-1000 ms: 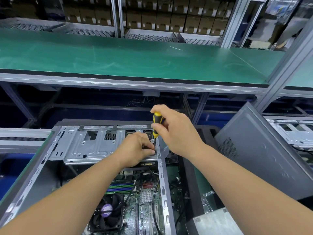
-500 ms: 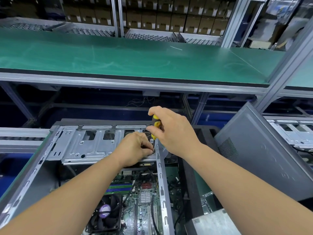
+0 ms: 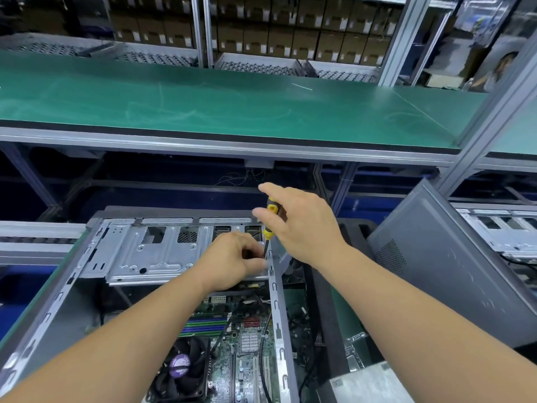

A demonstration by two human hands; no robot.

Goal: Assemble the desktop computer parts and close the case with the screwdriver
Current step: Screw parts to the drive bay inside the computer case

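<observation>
An open desktop case (image 3: 276,315) lies in front of me, with its motherboard (image 3: 250,341) and CPU fan (image 3: 180,365) exposed. A silver drive cage (image 3: 151,257) spans the case's far end. A yellow-and-black screwdriver (image 3: 271,209) stands nearly upright with its tip at the cage's right edge. My right hand (image 3: 302,225) holds its handle between thumb and fingers, the index finger stretched out. My left hand (image 3: 232,257) rests on the cage with curled fingers and pinches the shaft near the tip. The screw itself is hidden.
The grey side panel (image 3: 436,271) leans upright just right of the case. A silver metal box (image 3: 369,385) sits at the bottom right. Another bare chassis (image 3: 499,228) lies at the far right. A green shelf (image 3: 203,103) overhangs the far side.
My right hand's fingers have loosened and spread around the screwdriver handle, shifting their hold. The left hand stays at the tip, and the screwdriver remains at the same spot.
</observation>
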